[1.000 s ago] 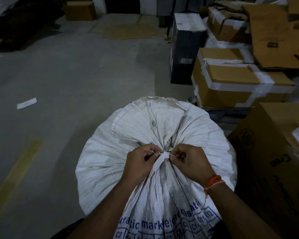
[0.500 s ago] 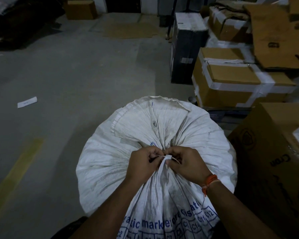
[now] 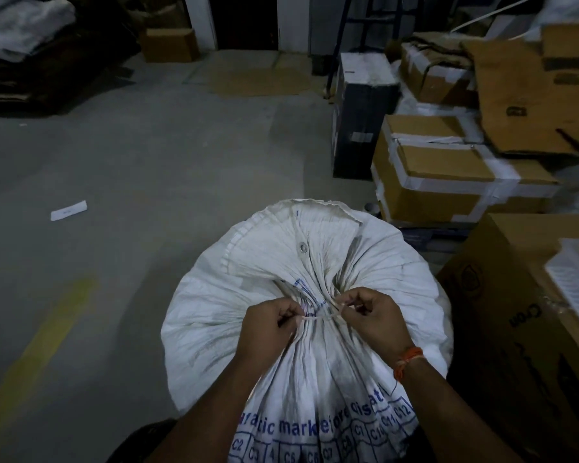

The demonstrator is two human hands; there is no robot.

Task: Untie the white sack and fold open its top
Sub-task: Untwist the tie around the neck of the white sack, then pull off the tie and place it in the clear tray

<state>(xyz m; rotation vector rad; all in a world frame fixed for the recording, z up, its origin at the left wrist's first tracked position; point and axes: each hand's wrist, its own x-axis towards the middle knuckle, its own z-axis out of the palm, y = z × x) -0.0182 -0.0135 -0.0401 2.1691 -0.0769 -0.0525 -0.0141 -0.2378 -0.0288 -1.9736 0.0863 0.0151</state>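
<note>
Toward the left of the frame a yellow stripe (image 3: 44,335) ran along the grey concrete floor (image 3: 147,168), and a white paper slip (image 3: 68,210) lay farther up on it. In the upper left sat a dark heap of stacked material, too dim to name, with a small brown box (image 3: 169,45) beside a dark doorway.

At lower centre stood the white sack (image 3: 214,315), full and rounded, blue lettering on its near side. Its neck was gathered into tight pleats, and the loose top fanned away toward the upper middle of the frame. The left hand (image 3: 268,332) had its fingers curled, its grip pinched on one end of a thin white tie (image 3: 321,317) stretched across the neck. The right hand (image 3: 375,324), an orange thread band (image 3: 408,360) at its wrist, pinched the other end, so both grips were clamped on the tie with the strand taut between them.

The job looked to be at its first stage: the tie circled the neck, the pleats were bunched, and whether the knot had begun to give could not be told. Freeing the tie and folding the top open were both left to do.

To the right, taped cardboard boxes (image 3: 448,182) were stacked beside a black box (image 3: 358,121), with a larger carton (image 3: 515,329) close to the sack. The room was dim, like a storeroom.
</note>
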